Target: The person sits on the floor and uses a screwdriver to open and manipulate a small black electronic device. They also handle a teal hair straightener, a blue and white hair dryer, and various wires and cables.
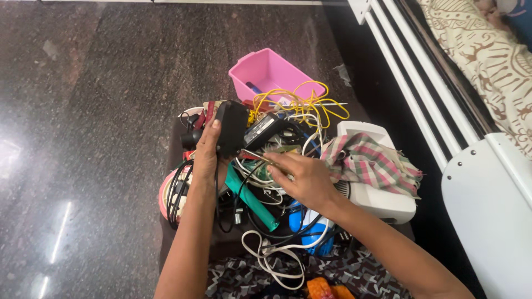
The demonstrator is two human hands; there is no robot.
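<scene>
- While the left hand (206,158) is raised over a heap of cables, its fingers (213,130) are wrapped around a black power adapter (230,128), thumb along the near face, so the block stands upright and clear of the pile.
- Just to the right, the right hand (307,180) has its fingers pressed together, pinching a thin metallic piece (256,156) whose tip points at the lower edge of the adapter; what kind of piece it is cannot be told.
- A second black adapter with a pale label (261,130) lies tilted just beside the held one, touching it or nearly so.
- Behind both, a tangle of yellow wire (310,102) spills from the pile toward a pink plastic tub (266,72) that stands on the dark stone floor (100,111).
- Under the hands lie a green tube-shaped tool (252,199), black cords (177,194), a looped white cable (271,257) and something blue (313,230), all mixed together.
- To the right of the right hand a checked red-and-green cloth (371,163) is draped over a white box-like appliance (382,202).
- At far right a white metal bed frame (421,99) runs along, with patterned beige bedding (487,61) above it.
</scene>
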